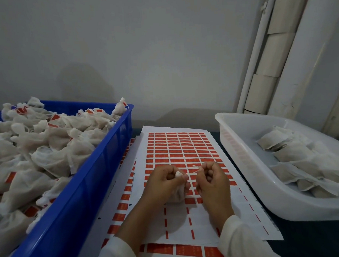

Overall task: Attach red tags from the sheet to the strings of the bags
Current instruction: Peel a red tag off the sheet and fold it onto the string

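Where the left hand [165, 180] curls around a small gauzy white bag [176, 195], most of the bag is hidden behind the fingers; only its gathered neck and rounded bottom show. A thin pale string [194, 171] runs to the right hand [210, 178], which pinches it; whether a tag is on it cannot be made out. Both hands hover over the paper sheet [182, 147] of small red rectangular tags on the desk. Left, a blue plastic crate [100, 170], cut off by the frame, holds tagged bags; right, a translucent white tray [243, 154] holds flat ones.
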The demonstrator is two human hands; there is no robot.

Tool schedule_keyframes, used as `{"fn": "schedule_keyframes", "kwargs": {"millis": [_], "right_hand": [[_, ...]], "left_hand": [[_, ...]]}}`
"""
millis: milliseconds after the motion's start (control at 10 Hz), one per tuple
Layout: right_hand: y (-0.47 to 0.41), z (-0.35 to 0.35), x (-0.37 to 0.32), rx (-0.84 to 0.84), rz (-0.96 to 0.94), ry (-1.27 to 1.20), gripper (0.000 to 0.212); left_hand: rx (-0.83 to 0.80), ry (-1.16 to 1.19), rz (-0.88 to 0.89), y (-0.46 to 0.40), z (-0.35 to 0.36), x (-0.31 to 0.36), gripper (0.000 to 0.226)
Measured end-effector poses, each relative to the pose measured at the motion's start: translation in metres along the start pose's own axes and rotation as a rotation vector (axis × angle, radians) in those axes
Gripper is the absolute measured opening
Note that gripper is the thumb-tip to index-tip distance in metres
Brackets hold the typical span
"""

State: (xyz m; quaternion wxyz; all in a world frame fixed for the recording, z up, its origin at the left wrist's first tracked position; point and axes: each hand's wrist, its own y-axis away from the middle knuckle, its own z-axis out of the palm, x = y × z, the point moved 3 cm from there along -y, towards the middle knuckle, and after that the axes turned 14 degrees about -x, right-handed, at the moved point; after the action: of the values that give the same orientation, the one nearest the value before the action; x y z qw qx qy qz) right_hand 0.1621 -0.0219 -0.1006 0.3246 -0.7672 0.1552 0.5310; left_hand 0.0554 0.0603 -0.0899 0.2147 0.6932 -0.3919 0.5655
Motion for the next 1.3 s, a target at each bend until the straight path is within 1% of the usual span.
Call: {"fn": "schedule_keyframes", "kwargs": {"millis": [100,200,300,400,500,600,700,800,900,1000,1100,1200,1300], "right_hand": [[0.0,0.0,-0.001,0.004,0.009,-0.025,0.006],[-0.001,-0.002,-0.004,0.007,0.006,-0.054,0.006],[-0.002,0.0,-0.006,-0.077,0.003,-0.071,0.005],[0.0,0.008,-0.011,-0.204,-0.01,-0.065,0.011],[0.001,0.01,-0.013,-0.229,-0.014,-0.003,0.011],[0.005,0.014,-0.006,-0.24,0.035,0.079,0.01],[0.013,0.025,0.002,-0.339,0.089,0.16,0.008],[0.015,0.028,0.004,-0.374,0.115,0.224,0.008],[0.015,0.028,0.001,-0.389,0.108,0.292,0.006],[0.014,0.03,0.003,-0.405,0.077,0.338,0.006],[0.012,0.033,0.002,-0.433,0.042,0.423,0.01],[0.012,0.044,-0.004,-0.496,0.028,0.422,0.016],[0.01,0.06,-0.017,-0.501,-0.014,0.44,0.019]], "left_hand": [[-0.013,-0.045,-0.031,0.001,-0.001,0.001,0.013],[-0.072,-0.008,-0.041,0.003,-0.003,0.003,0.017],[-0.077,-0.02,-0.127,0.003,-0.01,0.0,0.021],[0.081,-0.062,-0.289,0.006,-0.03,-0.007,0.019],[0.191,-0.205,-0.47,0.019,-0.053,-0.012,0.03],[0.162,-0.599,-0.639,0.027,-0.065,-0.019,0.048],[0.192,-0.555,-0.649,0.032,-0.067,-0.013,0.04],[0.211,-0.458,-0.595,0.031,-0.069,-0.011,0.039],[0.387,-0.108,-0.594,0.031,-0.074,-0.013,0.039],[0.35,-0.142,-0.65,0.019,-0.079,-0.021,0.058],[0.338,-0.127,-0.703,0.021,-0.08,-0.02,0.067],[0.293,-0.156,-0.685,0.017,-0.08,-0.03,0.068],[0.31,-0.132,-0.677,0.018,-0.078,-0.029,0.062]]}}
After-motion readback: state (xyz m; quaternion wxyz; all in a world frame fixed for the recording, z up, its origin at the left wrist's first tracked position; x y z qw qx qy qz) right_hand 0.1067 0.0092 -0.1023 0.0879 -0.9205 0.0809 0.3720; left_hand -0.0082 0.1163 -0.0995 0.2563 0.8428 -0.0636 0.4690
